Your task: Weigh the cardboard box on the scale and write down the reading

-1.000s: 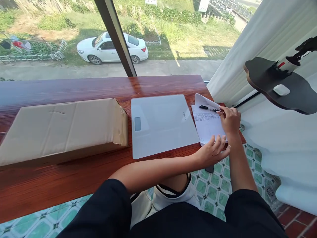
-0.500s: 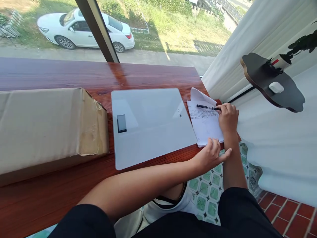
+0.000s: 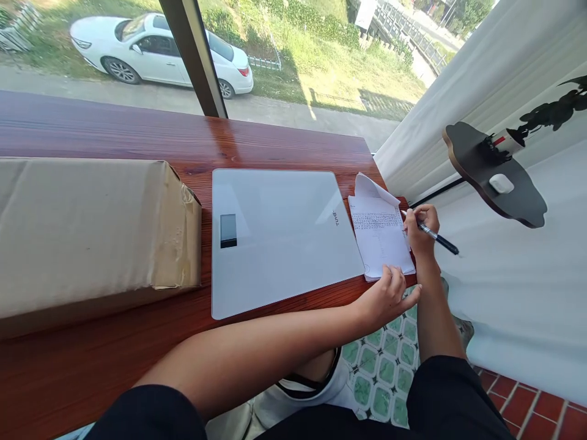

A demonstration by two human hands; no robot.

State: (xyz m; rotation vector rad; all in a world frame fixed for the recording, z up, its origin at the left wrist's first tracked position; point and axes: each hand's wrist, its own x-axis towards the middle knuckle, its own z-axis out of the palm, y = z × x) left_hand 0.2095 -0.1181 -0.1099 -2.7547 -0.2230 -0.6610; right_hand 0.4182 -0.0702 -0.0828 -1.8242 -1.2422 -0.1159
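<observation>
My right hand (image 3: 420, 231) is closed around a black-and-silver pen (image 3: 441, 240) at the right edge of a notepad (image 3: 380, 241). The pen's thin end points left towards the paper, and its dark end sticks out to the lower right. I cannot tell whether the tip touches the page. Several lines of handwriting cover the upper part of the sheet, and the page above it is folded back. My left hand (image 3: 389, 294) rests at the notepad's lower edge, fingers loosely bent and thumb apart, holding nothing. To the left lies a flat white glass scale (image 3: 279, 244) with a small dark display.
A large cardboard box (image 3: 87, 226) takes up the left of the reddish wooden table (image 3: 114, 342). White curtains (image 3: 495, 293) hang at right, beside a dark wall shelf (image 3: 493, 168) with a potted plant and a small white case. A window behind shows a parked car (image 3: 160, 52).
The pen, which pointed left over the page from my fingers, has been turned, so its dark end now points to the lower right. My left hand stays by the notepad's lower edge.
</observation>
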